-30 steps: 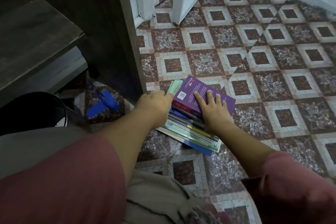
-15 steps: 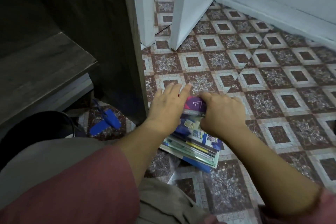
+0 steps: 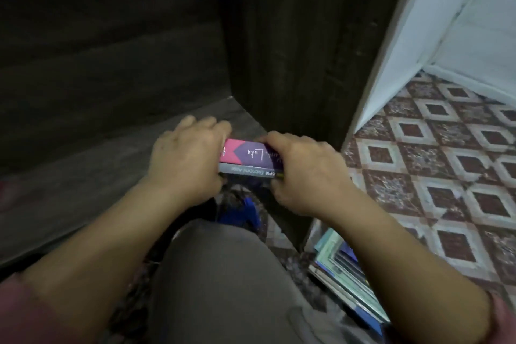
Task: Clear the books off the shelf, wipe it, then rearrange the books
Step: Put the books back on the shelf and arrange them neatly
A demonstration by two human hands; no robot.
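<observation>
A small stack of books (image 3: 247,160), a purple and pink one above a grey one, is held spines toward me between both hands. My left hand (image 3: 187,159) grips its left end and my right hand (image 3: 301,173) grips its right end. The stack hangs at the front edge of the dark wooden shelf (image 3: 111,176), near the shelf's right wall (image 3: 293,50). A pile of thin books (image 3: 349,274) lies on the tiled floor at the lower right, beside my right forearm.
The shelf's dark back panel (image 3: 111,36) fills the upper left. A white door (image 3: 418,22) stands right of the cabinet wall. A blue object (image 3: 245,212) lies on the floor under the shelf edge. My knee (image 3: 223,274) is in the lower middle. Patterned tiles (image 3: 446,162) spread right.
Both hands took the top books off the floor pile and lifted them left and up to the shelf edge. The view swung from the floor toward the shelf.
</observation>
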